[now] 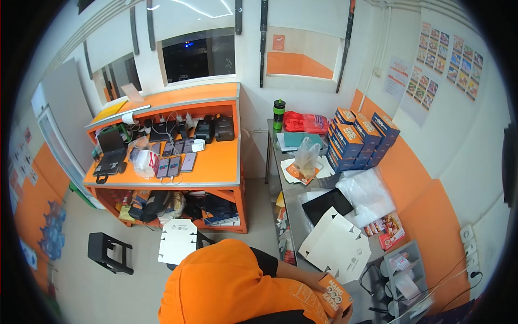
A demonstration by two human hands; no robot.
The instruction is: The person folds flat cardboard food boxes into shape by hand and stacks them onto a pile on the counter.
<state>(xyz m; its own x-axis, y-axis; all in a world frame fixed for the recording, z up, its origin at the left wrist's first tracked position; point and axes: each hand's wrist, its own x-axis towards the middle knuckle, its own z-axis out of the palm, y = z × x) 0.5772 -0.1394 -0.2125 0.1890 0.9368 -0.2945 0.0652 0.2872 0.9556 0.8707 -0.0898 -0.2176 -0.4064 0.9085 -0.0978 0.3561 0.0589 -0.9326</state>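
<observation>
An orange printed carton (332, 295) is held low at the right, close to the orange-clad torso. My left hand (315, 280) reaches along the carton's upper left side and grips it, its fingers partly hidden. At the lower right edge of the same carton, fingers of my right hand (344, 314) close on it; the rest of that hand is out of sight. Just beyond the hands, flat white carton blanks (330, 240) with cut tabs lie spread on the metal table (275, 156).
Stacked blue-and-orange boxes (356, 137), clear plastic bags (369, 197), a black tablet-like panel (327, 206) and a grey bin (407, 275) occupy the table. An orange counter (216, 167) holds phones and a laptop (111, 151). A black stool (110, 252) stands on the floor at left.
</observation>
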